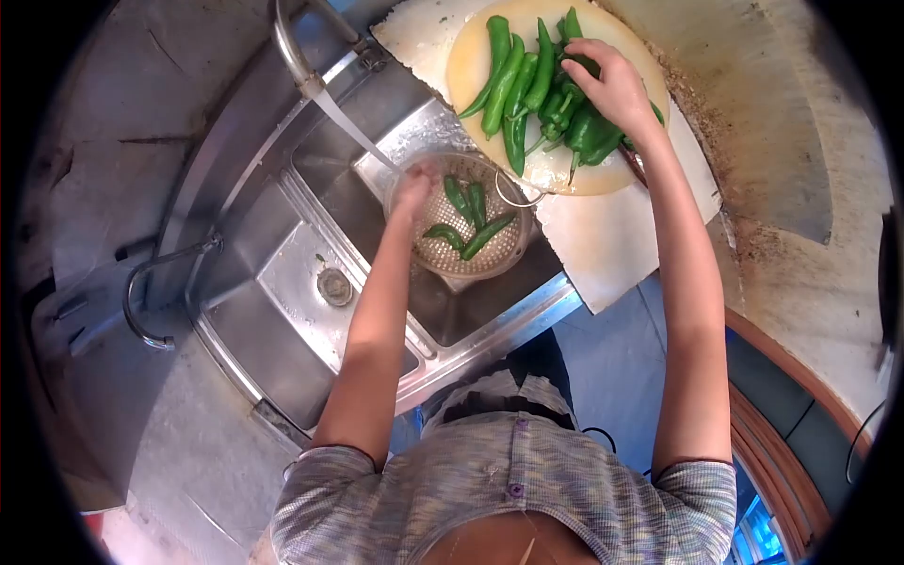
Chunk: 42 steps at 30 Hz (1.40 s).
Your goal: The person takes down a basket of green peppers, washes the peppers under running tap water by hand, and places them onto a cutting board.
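Observation:
My left hand [414, 188] is under the stream of running water [356, 132], at the left side of a round perforated colander [443, 252] in the right sink basin; what its fingers hold, if anything, is blurred. Several green peppers [477, 204] lie inside the colander. My right hand [610, 87] rests over a pile of green peppers [591, 132] on a round cutting board [468, 47], with its fingers curved apart and touching the peppers at the top. More long peppers [508, 83] lie side by side on the board's left half.
A metal faucet [294, 52] pours from the upper left. The left sink basin [254, 330] has a drain strainer [334, 286], with a second curved faucet [141, 311] beside it. A pale board [603, 250] lies under the cutting board, its lower corner jutting past the sink edge.

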Available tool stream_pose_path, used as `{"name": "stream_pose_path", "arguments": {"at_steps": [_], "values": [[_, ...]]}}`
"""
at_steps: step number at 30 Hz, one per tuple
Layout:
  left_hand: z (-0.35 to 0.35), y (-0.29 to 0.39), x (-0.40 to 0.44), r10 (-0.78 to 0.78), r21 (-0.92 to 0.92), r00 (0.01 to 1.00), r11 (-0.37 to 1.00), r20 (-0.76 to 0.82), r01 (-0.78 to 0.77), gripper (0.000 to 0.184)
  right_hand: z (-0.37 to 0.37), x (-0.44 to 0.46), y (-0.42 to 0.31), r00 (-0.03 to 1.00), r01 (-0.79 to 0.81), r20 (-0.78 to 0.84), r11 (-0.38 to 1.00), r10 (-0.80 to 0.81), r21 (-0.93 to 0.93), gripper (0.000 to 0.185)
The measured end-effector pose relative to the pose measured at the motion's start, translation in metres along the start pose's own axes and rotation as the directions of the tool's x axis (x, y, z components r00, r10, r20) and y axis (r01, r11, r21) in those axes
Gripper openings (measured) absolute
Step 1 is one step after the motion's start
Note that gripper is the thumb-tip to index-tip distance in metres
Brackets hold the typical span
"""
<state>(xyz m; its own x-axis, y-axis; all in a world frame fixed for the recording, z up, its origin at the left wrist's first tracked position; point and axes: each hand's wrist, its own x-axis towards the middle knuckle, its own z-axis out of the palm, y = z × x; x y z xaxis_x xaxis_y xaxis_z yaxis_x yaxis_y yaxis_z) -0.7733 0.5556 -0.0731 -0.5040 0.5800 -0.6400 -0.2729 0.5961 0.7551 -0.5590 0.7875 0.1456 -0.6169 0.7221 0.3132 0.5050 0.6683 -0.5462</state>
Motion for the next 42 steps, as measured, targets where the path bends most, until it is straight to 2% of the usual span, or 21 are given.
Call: {"name": "stream_pose_path", "arguments": {"at_steps": [2, 3, 5, 9, 10, 13, 14, 16, 18, 21, 25, 27, 29, 31, 32, 33, 36, 38, 39, 41, 42], "values": [[0.014, -0.027, -0.010, -0.086, 0.016, 0.996, 0.996, 0.019, 0.086, 0.022, 0.009, -0.006, 0.009, 0.997, 0.072, -0.026, 0.997, -0.073, -0.021, 0.027], [0.018, -0.047, -0.011, -0.092, 0.042, 0.994, 0.995, 0.053, 0.090, 0.021, 0.008, -0.009, 0.005, 0.998, 0.037, -0.047, 0.999, -0.036, 0.032, 0.026], [0.030, -0.073, -0.009, -0.271, 0.168, 0.958, 0.953, 0.096, 0.253, 0.025, -0.003, -0.013, -0.008, 0.995, -0.030, -0.089, 0.991, 0.042, 0.133, 0.025], [0.058, -0.145, 0.029, -0.175, 0.372, 0.980, 0.907, -0.098, 0.200, 0.035, -0.028, -0.034, -0.029, 0.984, -0.146, -0.066, 0.966, 0.163, 0.216, 0.024], [0.061, -0.150, 0.038, -0.132, 0.416, 0.976, 0.888, -0.175, 0.195, 0.038, -0.026, -0.041, -0.020, 0.980, -0.013, -0.187, 0.961, 0.066, 0.275, 0.022], [0.061, -0.177, 0.080, -0.073, 0.469, 0.954, 0.858, -0.290, 0.208, 0.048, -0.044, -0.068, -0.035, 0.949, -0.209, -0.096, 0.825, 0.301, 0.525, 0.021], [0.067, -0.150, 0.069, -0.070, 0.592, 0.932, 0.755, -0.356, 0.283, 0.053, -0.049, -0.076, -0.035, 0.943, -0.237, -0.077, 0.814, 0.324, 0.530, 0.021], [0.059, -0.155, 0.086, -0.112, 0.671, 0.975, 0.710, -0.191, 0.213, 0.057, -0.055, -0.088, -0.034, 0.920, -0.291, -0.051, 0.767, 0.387, 0.572, 0.021], [0.056, -0.114, 0.078, -0.167, 0.732, 0.983, 0.661, -0.072, 0.166, 0.057, -0.064, -0.097, -0.037, 0.898, -0.347, -0.023, 0.737, 0.440, 0.580, 0.020], [0.048, -0.094, 0.078, 0.076, 0.632, 0.979, 0.754, 0.191, -0.182, 0.050, -0.064, -0.105, -0.041, 0.887, -0.367, 0.012, 0.687, 0.462, 0.627, 0.019], [0.021, -0.081, 0.077, -0.095, 0.377, 0.995, 0.922, 0.004, 0.086, 0.038, -0.044, -0.105, -0.056, 0.904, -0.400, 0.160, 0.650, 0.397, 0.646, 0.018], [-0.001, -0.035, 0.043, -0.074, 0.131, 0.994, 0.989, 0.083, 0.063, 0.030, -0.026, -0.101, -0.071, 0.932, -0.359, 0.223, 0.647, 0.286, 0.673, 0.019], [-0.026, -0.016, 0.033, -0.127, -0.059, 0.981, 0.989, 0.149, 0.137, 0.027, 0.002, -0.094, -0.090, 0.873, -0.479, 0.432, 0.555, 0.226, 0.679, 0.021], [-0.031, 0.027, 0.002, -0.002, -0.127, 0.993, 0.992, 0.117, 0.017, 0.025, 0.052, -0.085, -0.108, 0.910, -0.394, 0.403, 0.512, 0.099, 0.763, 0.024], [-0.026, 0.055, -0.019, 0.061, -0.161, 0.993, 0.986, 0.099, -0.044, 0.025, 0.080, -0.079, -0.119, 0.915, -0.392, 0.370, 0.580, 0.163, 0.714, 0.028], [-0.018, 0.087, -0.050, 0.069, -0.184, 0.997, 0.980, -0.032, -0.074, 0.027, 0.110, -0.073, -0.128, 0.918, -0.392, 0.327, 0.645, 0.224, 0.657, 0.033], [-0.018, 0.111, -0.065, 0.229, -0.059, 0.961, 0.969, -0.156, -0.241, 0.034, 0.188, -0.056, -0.139, 0.867, -0.469, 0.276, 0.491, 0.416, 0.734, 0.041], [-0.018, 0.120, -0.077, 0.390, 0.035, 0.902, 0.920, -0.183, -0.391, 0.036, 0.183, -0.045, -0.149, 0.870, -0.472, 0.356, 0.370, 0.342, 0.800, 0.042], [-0.019, 0.124, -0.084, 0.365, 0.031, 0.911, 0.930, -0.190, -0.366, 0.037, 0.178, -0.042, -0.154, 0.868, -0.480, 0.395, 0.303, 0.300, 0.824, 0.043], [-0.018, 0.129, -0.099, 0.311, 0.022, 0.928, 0.949, -0.205, -0.314, 0.039, 0.179, -0.038, -0.160, 0.886, -0.455, 0.364, 0.385, 0.288, 0.803, 0.042], [-0.017, 0.128, -0.104, 0.323, -0.070, 0.914, 0.935, -0.245, -0.349, 0.042, 0.187, -0.033, -0.164, 0.887, -0.449, 0.350, 0.395, 0.300, 0.801, 0.042]]}}
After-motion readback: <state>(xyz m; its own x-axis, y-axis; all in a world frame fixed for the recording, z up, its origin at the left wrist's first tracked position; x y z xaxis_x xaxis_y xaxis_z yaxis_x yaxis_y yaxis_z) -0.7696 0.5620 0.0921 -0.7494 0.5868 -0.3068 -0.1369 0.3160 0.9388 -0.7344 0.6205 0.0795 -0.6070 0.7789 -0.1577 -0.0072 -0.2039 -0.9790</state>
